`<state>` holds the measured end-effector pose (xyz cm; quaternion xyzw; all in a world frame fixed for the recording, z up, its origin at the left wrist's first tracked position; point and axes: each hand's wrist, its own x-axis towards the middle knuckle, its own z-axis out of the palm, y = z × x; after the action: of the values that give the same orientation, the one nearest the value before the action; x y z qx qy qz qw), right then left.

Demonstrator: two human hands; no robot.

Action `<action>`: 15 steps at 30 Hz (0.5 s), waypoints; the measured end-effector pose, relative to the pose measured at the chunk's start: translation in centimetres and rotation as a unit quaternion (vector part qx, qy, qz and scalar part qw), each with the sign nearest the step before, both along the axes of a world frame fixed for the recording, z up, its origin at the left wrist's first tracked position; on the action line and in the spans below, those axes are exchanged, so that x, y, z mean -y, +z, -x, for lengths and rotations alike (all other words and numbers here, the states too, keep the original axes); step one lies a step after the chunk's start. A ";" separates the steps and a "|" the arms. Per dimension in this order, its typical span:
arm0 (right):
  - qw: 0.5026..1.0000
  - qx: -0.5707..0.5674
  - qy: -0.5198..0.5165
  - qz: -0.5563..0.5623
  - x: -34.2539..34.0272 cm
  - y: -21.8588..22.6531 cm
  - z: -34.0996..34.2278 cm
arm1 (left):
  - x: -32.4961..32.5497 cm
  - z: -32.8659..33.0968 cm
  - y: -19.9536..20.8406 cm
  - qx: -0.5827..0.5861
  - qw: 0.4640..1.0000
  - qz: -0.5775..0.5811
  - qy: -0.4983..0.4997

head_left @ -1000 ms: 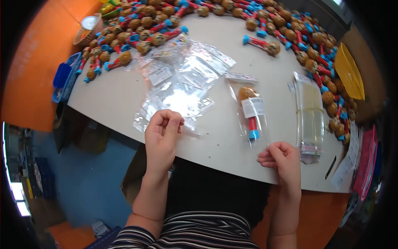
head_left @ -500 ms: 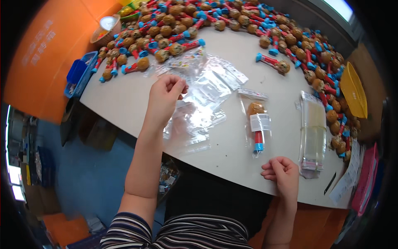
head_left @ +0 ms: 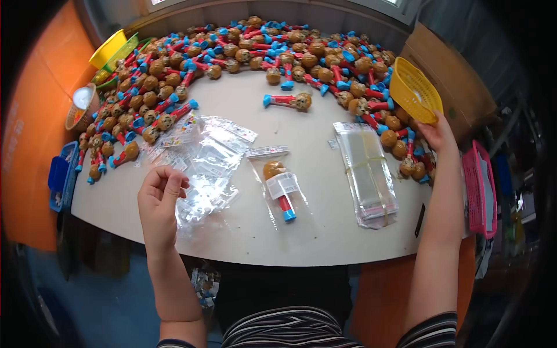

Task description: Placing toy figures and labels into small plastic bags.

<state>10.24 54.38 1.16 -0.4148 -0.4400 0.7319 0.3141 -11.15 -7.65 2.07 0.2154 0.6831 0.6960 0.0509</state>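
Observation:
My left hand (head_left: 162, 188) hovers beside a spread of clear plastic bags (head_left: 212, 153), its fingers curled in and its thumb against them; nothing shows in it. At the far right, my right hand (head_left: 439, 134) grips the near rim of a yellow plastic basket (head_left: 413, 87), fingertips partly hidden. Between my arms lies a clear bag (head_left: 268, 200) with a toy in it: a round brown head, a red stem, a blue base and a white label. One unbagged toy (head_left: 288, 101) of that kind lies on its side beyond it.
Heaped toys (head_left: 243, 49) curve along the table's far edge and both sides. A banded stack of clear bags (head_left: 365, 174) lies right of the bagged toy. A blue bin (head_left: 61, 180) stands left, a pink basket (head_left: 480, 188) right, a cardboard box (head_left: 447, 75) behind the yellow basket.
My right hand has gone from the table's near edge out to the yellow basket and taken its rim. The view has turned to the right. My left hand stays curled near the loose bags.

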 end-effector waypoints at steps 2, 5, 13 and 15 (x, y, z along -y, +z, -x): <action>0.995 -0.004 0.013 -0.096 -3.2 0.0 0.0 | 1.0 0.3 0.8 -0.008 1.000 -0.010 -0.003; 0.983 0.046 0.062 -0.169 0.3 4.3 0.4 | 3.9 1.0 3.5 -0.023 0.996 -0.027 0.076; 0.899 0.144 0.336 -0.239 33.6 9.8 13.5 | 8.7 4.1 8.8 -0.087 0.991 0.000 0.106; 0.852 0.138 0.483 -0.146 38.6 7.9 17.0 | 9.2 5.5 9.2 -0.102 0.989 0.005 0.104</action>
<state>-6.78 15.81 9.06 -0.1960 -0.7254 0.6542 -0.0860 -16.61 -16.88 11.23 0.2126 0.7070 0.6684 -0.0906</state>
